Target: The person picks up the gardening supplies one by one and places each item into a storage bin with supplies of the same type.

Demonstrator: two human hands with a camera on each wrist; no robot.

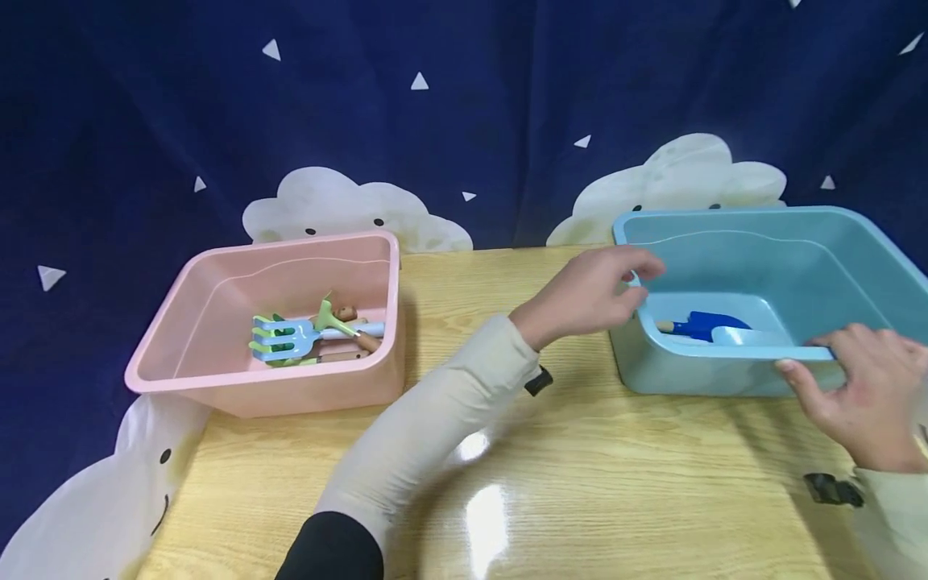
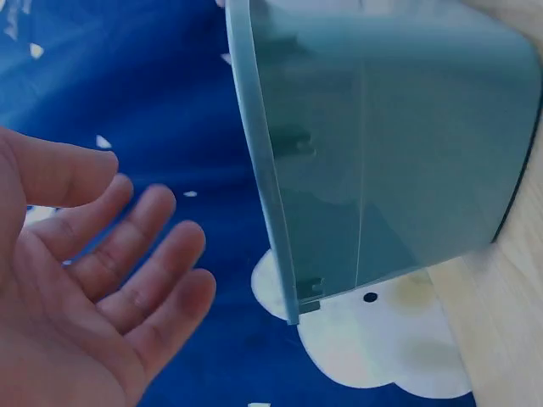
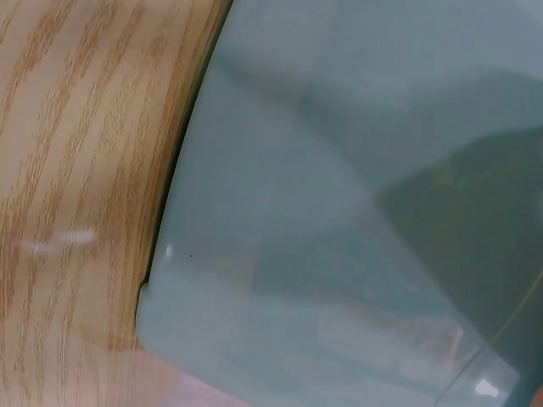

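A teal plastic bin (image 1: 714, 377) stands on the right of the table. Inside it lie a dark blue toy shovel (image 1: 705, 325) and a light blue scoop (image 1: 747, 336). My left hand (image 1: 590, 294) hovers at the bin's left rim; in the left wrist view its fingers (image 2: 157, 292) are loosely bent and apart from the bin wall (image 2: 399, 161), holding nothing. With my right hand (image 1: 866, 387) I grip the near rim, fingers over the edge and thumb at the front. The right wrist view shows just the bin's outer wall (image 3: 280, 195) and wood, without that hand.
A pink bin (image 1: 319, 395) stands at the left, holding a light blue toy fork (image 1: 286, 338), a green-headed tool (image 1: 329, 316) and several wooden-handled tools. Behind the wooden table (image 1: 580, 483) hangs a navy curtain (image 1: 464, 105) with white clouds and triangles.
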